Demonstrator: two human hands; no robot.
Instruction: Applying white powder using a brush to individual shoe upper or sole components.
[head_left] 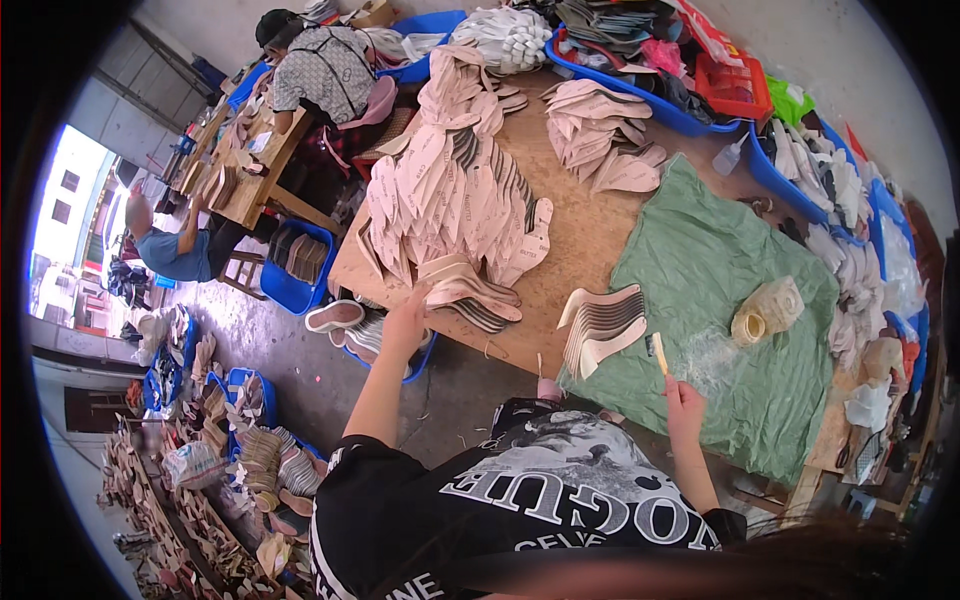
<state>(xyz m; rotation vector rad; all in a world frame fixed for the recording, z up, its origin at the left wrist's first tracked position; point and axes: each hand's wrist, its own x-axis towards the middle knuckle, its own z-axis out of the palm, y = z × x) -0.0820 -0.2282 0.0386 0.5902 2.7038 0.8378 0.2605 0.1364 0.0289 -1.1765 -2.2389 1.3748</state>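
Observation:
My left hand (408,312) is at the left end of a small fanned stack of beige insoles (468,290) by the table's near edge. Its fingers are closed on that end, partly hidden against the pile. In my right hand (685,408) is a small brush (658,356) with a pale wooden handle and dark bristles, held upright over the green sheet. Just left of the brush lies another fanned stack of insoles (604,328), its layered edges showing. A yellowish plastic jar (770,308) lies on the green sheet (700,240), past a whitish smeared patch.
Large heaps of insoles (440,200) and a smaller heap (603,135) cover much of the wooden table (365,270). Blue bins (790,190) of shoe parts line the far and right sides. Two people (320,75) are at another table, far left. Shoe pieces (190,500) crowd the lower left.

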